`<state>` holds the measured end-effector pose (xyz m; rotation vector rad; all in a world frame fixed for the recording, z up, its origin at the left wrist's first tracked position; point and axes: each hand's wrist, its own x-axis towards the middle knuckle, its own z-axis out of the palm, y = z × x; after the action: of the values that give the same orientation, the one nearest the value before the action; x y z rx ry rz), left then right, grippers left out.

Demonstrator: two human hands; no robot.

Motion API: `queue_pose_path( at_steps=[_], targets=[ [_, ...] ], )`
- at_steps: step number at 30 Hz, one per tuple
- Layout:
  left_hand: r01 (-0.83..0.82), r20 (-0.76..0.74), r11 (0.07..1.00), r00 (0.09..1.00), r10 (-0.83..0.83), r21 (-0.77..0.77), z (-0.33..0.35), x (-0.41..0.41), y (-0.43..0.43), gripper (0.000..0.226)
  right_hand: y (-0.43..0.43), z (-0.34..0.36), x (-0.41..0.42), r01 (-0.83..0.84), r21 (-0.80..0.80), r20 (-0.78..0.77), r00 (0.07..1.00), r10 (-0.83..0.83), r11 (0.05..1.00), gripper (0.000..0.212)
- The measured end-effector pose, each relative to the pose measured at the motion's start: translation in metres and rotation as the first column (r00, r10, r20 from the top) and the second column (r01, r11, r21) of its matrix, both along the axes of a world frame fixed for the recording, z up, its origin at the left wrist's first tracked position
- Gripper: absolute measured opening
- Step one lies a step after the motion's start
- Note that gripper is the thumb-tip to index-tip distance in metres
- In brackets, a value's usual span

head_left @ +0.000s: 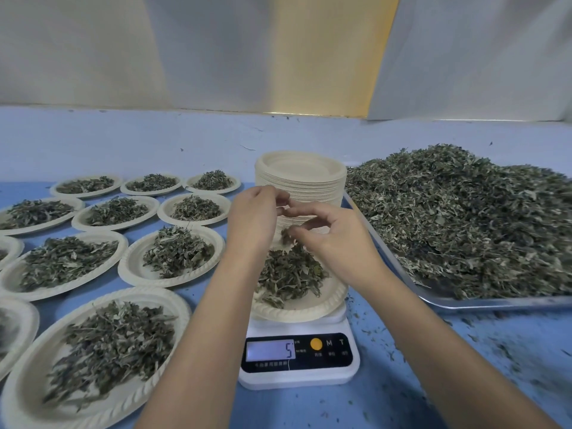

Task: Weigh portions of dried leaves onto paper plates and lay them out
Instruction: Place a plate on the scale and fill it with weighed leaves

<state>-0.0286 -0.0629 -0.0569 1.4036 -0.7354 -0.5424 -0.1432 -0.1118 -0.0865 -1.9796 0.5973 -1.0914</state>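
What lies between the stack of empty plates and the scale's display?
In the head view: the paper plate of dried leaves on the scale. Above it are the left hand and the right hand, which pinches some leaves.

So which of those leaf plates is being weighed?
The plate sitting on the white scale; every other filled plate lies directly on the blue table.
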Motion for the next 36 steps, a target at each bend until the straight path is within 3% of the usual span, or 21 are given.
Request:
queue_pose_path(
  at_steps=[5,9,12,14,15,19,23,26,29,33,36],
  targets=[
    [-0.031,0.107,0.999,0.994,0.035,-0.037,-0.001,-0.011,0.001,0.026,-0.004,0.003,-0.002,0.039,-0.011,-0.028,0.999,-0.04,0.999,0.025],
    [-0.002,0.019,0.997,1.0,0.003,-0.072,-0.001,-0.012,0.001,0.026,-0.017,0.013,-0.024,0.124,0.003,-0.035,0.992,-0.124,0.992,0.017],
    [0.03,-0.049,0.996,0.998,-0.034,-0.086,0.0,-0.019,-0.001,0.026,-0.04,0.015,-0.05,0.284,0.14,0.005,0.958,-0.288,0.948,0.018],
    [0.047,-0.066,0.995,0.996,-0.053,-0.087,-0.001,-0.027,-0.005,0.026,-0.068,0.014,-0.067,0.432,0.301,-0.105,0.901,-0.421,0.85,0.022],
    [0.058,-0.069,0.995,0.996,-0.064,-0.084,-0.001,-0.031,-0.006,0.027,-0.082,0.012,-0.076,0.497,0.365,-0.231,0.868,-0.44,0.787,0.025],
    [0.13,-0.087,0.988,0.987,-0.136,-0.078,-0.002,-0.046,-0.013,0.028,-0.115,-0.005,-0.109,0.611,0.34,-0.653,0.7,-0.287,0.715,0.038],
    [0.162,-0.129,0.982,0.976,-0.174,-0.102,-0.002,-0.053,-0.021,0.028,-0.117,-0.023,-0.121,0.598,0.32,-0.808,0.577,-0.117,0.735,0.043],
    [0.161,-0.155,0.981,0.972,-0.177,-0.109,-0.001,-0.056,-0.027,0.03,-0.122,-0.031,-0.113,0.599,0.343,-0.796,0.594,-0.114,0.723,0.052],
    [0.15,-0.168,0.982,0.971,-0.168,-0.116,0.0,-0.058,-0.034,0.029,-0.137,-0.034,-0.097,0.585,0.181,-0.73,0.619,-0.29,0.791,0.025],
    [0.126,-0.171,0.982,0.974,-0.15,-0.144,0.003,-0.057,-0.042,0.027,-0.156,-0.04,-0.083,0.531,-0.027,-0.618,0.658,-0.432,0.847,0.024],
    [0.112,-0.183,0.981,0.973,-0.141,-0.161,0.002,-0.054,-0.046,0.027,-0.162,-0.039,-0.078,0.554,-0.442,-0.435,0.555,-0.709,0.705,0.023]
  ],
)
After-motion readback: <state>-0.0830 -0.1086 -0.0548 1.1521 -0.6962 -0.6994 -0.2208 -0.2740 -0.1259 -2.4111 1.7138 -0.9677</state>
